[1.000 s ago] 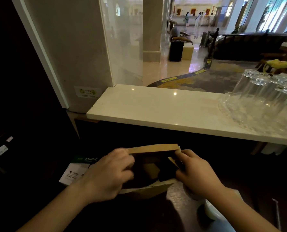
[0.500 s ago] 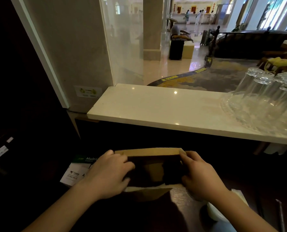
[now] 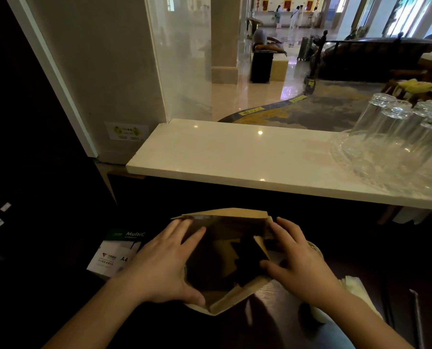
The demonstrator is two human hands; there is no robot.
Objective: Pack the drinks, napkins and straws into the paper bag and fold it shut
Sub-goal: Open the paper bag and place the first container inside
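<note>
Both hands are on the paper bag (image 3: pixel 225 260), which stands open-mouthed on the dark wooden surface (image 3: pixel 272 303) between them. The left hand (image 3: pixel 164 263) grasps the bag's left wall — fingers spread over the outer side toward the far rim, thumb hooked over the near edge into the opening. The right hand (image 3: pixel 300 260) grips the right wall the same way, fingers along the outside and thumb pointing inward across the near right corner. Held like this, the mouth is spread wide; the far rim stands up as a straight tan strip just beyond the fingertips, and the near rim folds outward into a point toward the person. The inside is dark, and I cannot tell what lies in it.

Just right of the right wrist lies a pale stack of napkins (image 3: pixel 356 288), partly hidden by the forearm. Farther right, at the dim edge of the surface, a thin straw-like stick (image 3: pixel 417 313) is barely visible. Left of the left hand sits a white pack of A4 paper (image 3: pixel 114 253).

Beyond both hands, above the dark front, runs a white stone counter (image 3: pixel 235 157). At its right end several clear glasses (image 3: pixel 396 137) stand upside down — well apart from the bag.
</note>
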